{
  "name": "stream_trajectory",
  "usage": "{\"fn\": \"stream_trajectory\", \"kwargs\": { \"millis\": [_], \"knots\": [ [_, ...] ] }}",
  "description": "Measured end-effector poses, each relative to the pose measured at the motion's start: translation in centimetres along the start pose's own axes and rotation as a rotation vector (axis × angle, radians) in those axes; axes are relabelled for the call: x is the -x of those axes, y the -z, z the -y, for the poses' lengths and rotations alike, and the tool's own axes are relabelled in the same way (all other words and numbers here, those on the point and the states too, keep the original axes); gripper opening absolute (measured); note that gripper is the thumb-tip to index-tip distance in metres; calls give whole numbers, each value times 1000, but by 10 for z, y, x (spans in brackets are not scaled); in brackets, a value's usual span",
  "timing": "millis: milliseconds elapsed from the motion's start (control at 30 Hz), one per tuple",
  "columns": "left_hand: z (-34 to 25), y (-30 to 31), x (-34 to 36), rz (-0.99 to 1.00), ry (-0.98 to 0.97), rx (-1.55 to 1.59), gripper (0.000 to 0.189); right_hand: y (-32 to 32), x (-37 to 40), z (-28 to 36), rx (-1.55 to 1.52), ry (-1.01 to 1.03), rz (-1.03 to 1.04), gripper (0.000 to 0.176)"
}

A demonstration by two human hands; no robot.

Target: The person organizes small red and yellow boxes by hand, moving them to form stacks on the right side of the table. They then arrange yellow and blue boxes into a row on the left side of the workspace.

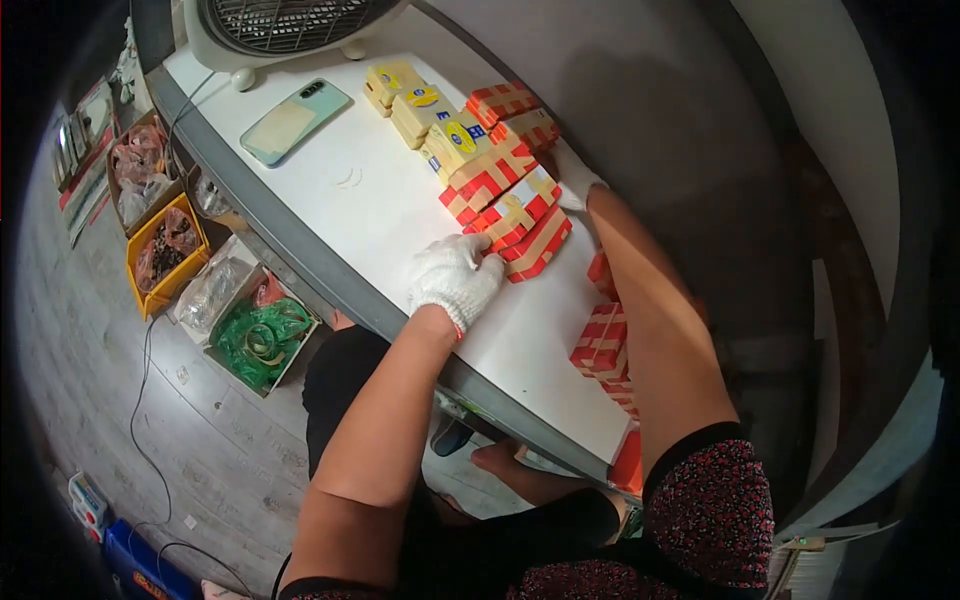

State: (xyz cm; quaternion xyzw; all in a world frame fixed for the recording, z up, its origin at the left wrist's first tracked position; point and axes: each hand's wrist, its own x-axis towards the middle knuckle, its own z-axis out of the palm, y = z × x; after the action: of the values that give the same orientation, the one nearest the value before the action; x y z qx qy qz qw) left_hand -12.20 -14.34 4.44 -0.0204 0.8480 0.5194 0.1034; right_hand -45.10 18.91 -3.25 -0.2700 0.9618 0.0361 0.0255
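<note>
**Mia:** Where are the red boxes (505,205)?

**Ben:** They lie in a slanted row on the white bench (380,210), one leaning on the next. The yellow boxes (430,110) touch the far end of the row.

**Mia:** What is the left hand (455,280) doing?

**Ben:** It wears a white glove. Its fingers are bent close together, and the tips press on the box at the near end of the row. I can't see the thumb.

**Mia:** And the right hand (577,182)?

**Ben:** It has a glove too, and it sits at the far side of the row. The boxes hide most of it, so I can't tell if it is spread or closed.

**Mia:** Are the boxes heavy?

**Ben:** I think they are light. They look like small card boxes, stiff but easy to dent. The sides look smooth, so the row could slip and fan out.

**Mia:** Where is a good place to hold them?

**Ben:** I'd say flat on the two end boxes, one hand at each end. Press gently so the corners don't get squashed.

**Mia:** Anything else close by?

**Ben:** More red boxes (603,340) sit by the right arm. A phone (295,120) lies well apart, near the fan (290,25).
</note>
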Motion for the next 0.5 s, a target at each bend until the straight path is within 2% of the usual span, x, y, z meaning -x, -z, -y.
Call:
{"fn": "stream_trajectory", "kwargs": {
  "millis": [33, 267, 333, 400, 500],
  "knots": [
    [-1, 2, -2, 5, 4, -10, 47, 7, -8, 10, 0, 11, -6, 43],
    [14, -13, -4, -98, -49, 49, 45, 58, 29, 61, -522, -136, -44, 44],
    [11, -14, -5, -138, -80, 53, 44, 18, 17, 2, -566, -99, -16, 48],
    [6, -6, -2, -51, -64, 2, 44, 13, -3, 8, -674, -21, 47, 61],
    [0, 3, -5, -18, -46, -16, 44, 5, -3, 10, -511, -77, 33, 59]
  ]
}}
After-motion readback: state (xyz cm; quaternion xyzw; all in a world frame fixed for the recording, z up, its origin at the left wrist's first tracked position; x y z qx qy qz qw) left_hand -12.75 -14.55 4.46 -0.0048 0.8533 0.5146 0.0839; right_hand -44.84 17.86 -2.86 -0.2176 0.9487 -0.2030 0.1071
